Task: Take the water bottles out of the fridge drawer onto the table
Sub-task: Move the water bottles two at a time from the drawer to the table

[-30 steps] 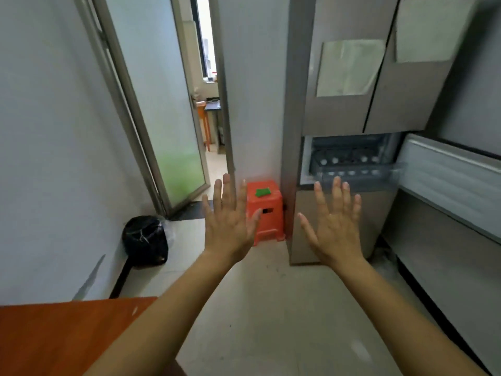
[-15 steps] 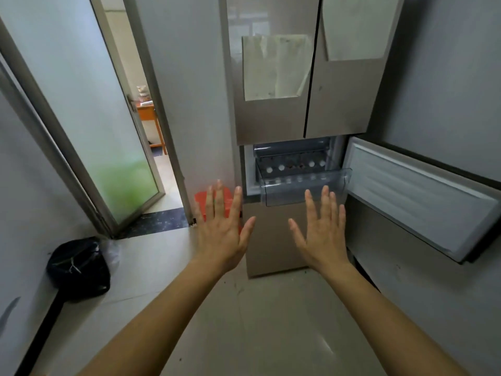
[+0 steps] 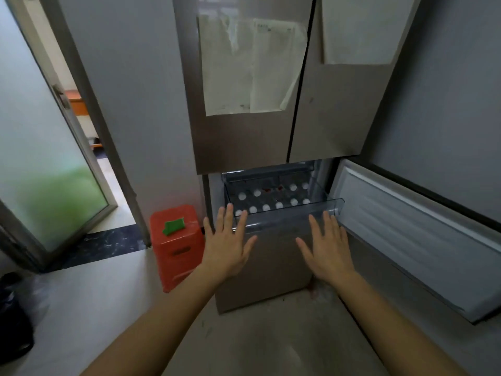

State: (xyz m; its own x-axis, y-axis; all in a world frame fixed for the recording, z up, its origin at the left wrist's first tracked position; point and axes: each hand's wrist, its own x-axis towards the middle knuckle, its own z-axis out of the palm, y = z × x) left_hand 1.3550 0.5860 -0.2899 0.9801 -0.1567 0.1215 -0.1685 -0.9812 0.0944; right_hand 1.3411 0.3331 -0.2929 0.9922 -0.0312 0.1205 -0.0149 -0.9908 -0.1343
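A clear plastic fridge drawer (image 3: 287,221) sticks out of the fridge's middle compartment. Inside it stand several water bottles (image 3: 267,206), seen from above as rows of white caps, with two red caps further back. My left hand (image 3: 227,245) is stretched out flat, fingers spread, in front of the drawer's left front corner. In front of the drawer's right end my right hand (image 3: 326,246) is held out the same way. Neither hand holds anything. I cannot tell whether the fingertips touch the drawer's front.
The compartment's door (image 3: 414,234) swings open to the right. An orange plastic stool (image 3: 177,245) with a green object (image 3: 173,226) on it stands left of the fridge. A glass door (image 3: 51,169) stands open at left. A black bag (image 3: 12,316) lies by the left edge.
I have moved closer to the fridge and turned right. The drawer now looms larger and my hands have reached its front. The wooden table seen earlier is out of view.
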